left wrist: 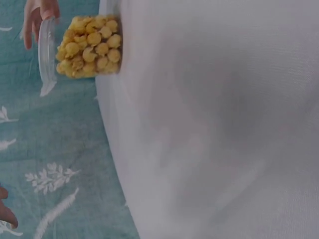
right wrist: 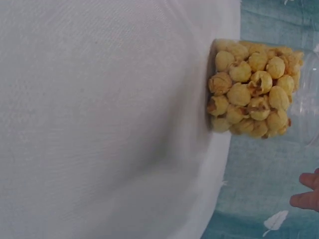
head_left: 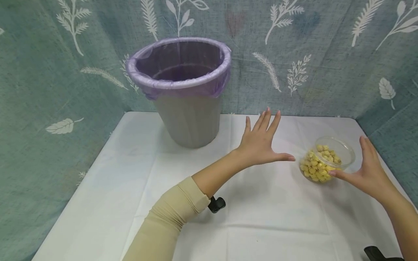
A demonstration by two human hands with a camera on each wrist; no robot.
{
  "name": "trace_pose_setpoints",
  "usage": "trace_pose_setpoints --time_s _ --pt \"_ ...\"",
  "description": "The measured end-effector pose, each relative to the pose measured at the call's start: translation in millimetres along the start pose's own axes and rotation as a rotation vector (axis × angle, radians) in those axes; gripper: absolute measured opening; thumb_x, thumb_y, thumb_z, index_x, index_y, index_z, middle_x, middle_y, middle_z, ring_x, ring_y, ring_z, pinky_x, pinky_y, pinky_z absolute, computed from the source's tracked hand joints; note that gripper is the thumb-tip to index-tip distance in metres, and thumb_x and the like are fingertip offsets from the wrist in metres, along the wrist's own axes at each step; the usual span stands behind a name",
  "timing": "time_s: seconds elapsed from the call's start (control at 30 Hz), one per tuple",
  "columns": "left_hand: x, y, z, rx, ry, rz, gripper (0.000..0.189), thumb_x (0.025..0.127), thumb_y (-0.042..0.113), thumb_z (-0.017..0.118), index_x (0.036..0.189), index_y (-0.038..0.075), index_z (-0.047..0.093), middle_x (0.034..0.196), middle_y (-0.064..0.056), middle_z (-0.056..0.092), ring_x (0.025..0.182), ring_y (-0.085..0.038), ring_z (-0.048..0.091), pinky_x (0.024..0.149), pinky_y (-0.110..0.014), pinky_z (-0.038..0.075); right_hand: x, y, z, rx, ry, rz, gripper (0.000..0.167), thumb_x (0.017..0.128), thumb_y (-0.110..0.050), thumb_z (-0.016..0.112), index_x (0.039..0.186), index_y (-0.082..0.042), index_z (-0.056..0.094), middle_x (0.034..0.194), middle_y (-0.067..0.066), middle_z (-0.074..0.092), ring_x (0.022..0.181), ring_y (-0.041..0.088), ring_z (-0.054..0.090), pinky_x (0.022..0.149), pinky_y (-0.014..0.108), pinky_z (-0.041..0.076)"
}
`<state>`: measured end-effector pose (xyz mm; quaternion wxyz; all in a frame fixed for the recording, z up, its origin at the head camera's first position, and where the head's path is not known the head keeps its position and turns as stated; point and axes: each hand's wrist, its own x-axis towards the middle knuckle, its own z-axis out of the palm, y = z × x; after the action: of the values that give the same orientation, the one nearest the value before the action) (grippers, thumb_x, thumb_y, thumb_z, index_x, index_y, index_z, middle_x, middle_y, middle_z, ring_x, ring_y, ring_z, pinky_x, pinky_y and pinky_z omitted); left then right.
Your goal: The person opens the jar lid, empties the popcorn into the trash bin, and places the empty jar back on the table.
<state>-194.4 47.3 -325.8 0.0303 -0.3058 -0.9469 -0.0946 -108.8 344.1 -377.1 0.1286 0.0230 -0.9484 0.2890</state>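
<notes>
A clear plastic jar (head_left: 347, 159) of yellow popcorn (head_left: 315, 168) stands upright on the white-covered table, its round mouth uppermost. To its left hangs my left hand (head_left: 259, 145), fingers spread wide and thumb pointing toward the jar, with a gap between. My right hand (head_left: 373, 177) is at the jar's right side, fingers raised and thumb stretched out; the thumb tip overlaps the jar in the head view. Neither hand holds anything. The left wrist view shows the popcorn (left wrist: 92, 47) through the jar wall. In the right wrist view, fingertips (right wrist: 306, 199) appear below the jar.
A grey bin (head_left: 192, 119) with a purple liner (head_left: 177, 84) stands at the back left of the table (head_left: 130, 145). Green leaf-patterned cloth (head_left: 313, 47) hangs behind and at both sides. A black piece (head_left: 217, 204) shows under the left forearm, another (head_left: 375, 253) by the right forearm.
</notes>
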Motion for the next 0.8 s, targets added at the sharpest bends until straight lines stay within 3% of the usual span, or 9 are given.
trace_pose_setpoints --time_s 0.3,0.5,0.67,0.8 --pt "17.2 17.8 24.8 0.006 -0.090 0.038 0.117 0.071 0.086 0.044 0.146 0.025 -0.024 0.157 -0.003 -0.015 0.145 -0.014 -0.007 0.115 -0.053 0.003 -0.1 11.3 0.5 0.055 -0.077 0.058 0.123 0.071 -0.025 0.083 0.150 -0.002 -0.009 0.149 0.037 0.006 0.134 0.056 0.011 0.094 0.075 0.016" --pt "26.6 33.3 38.8 -0.015 -0.120 0.057 0.116 0.071 0.085 0.045 0.149 0.026 -0.016 0.158 0.000 -0.010 0.145 -0.010 -0.005 0.116 -0.049 0.004 -3.7 25.0 6.2 0.143 -0.116 0.041 0.118 0.073 -0.019 0.081 0.148 0.004 -0.007 0.147 0.041 0.003 0.130 0.061 0.013 0.093 0.077 0.016" --pt "33.9 43.9 47.6 -0.032 -0.140 0.078 0.115 0.071 0.085 0.046 0.151 0.025 -0.010 0.159 0.002 -0.002 0.145 -0.009 0.002 0.117 -0.046 0.008 -4.8 33.2 12.1 0.235 -0.145 0.018 0.108 0.075 -0.010 0.079 0.147 0.008 0.001 0.144 0.042 0.013 0.128 0.061 0.017 0.095 0.076 0.013" --pt "37.7 50.9 54.2 -0.041 -0.164 0.081 0.115 0.071 0.085 0.046 0.152 0.024 -0.008 0.159 0.004 0.006 0.145 -0.009 0.007 0.117 -0.042 0.009 -5.0 32.1 17.0 0.295 -0.194 0.061 0.101 0.079 -0.010 0.076 0.148 0.005 0.003 0.144 0.040 0.015 0.127 0.060 0.018 0.097 0.075 0.011"
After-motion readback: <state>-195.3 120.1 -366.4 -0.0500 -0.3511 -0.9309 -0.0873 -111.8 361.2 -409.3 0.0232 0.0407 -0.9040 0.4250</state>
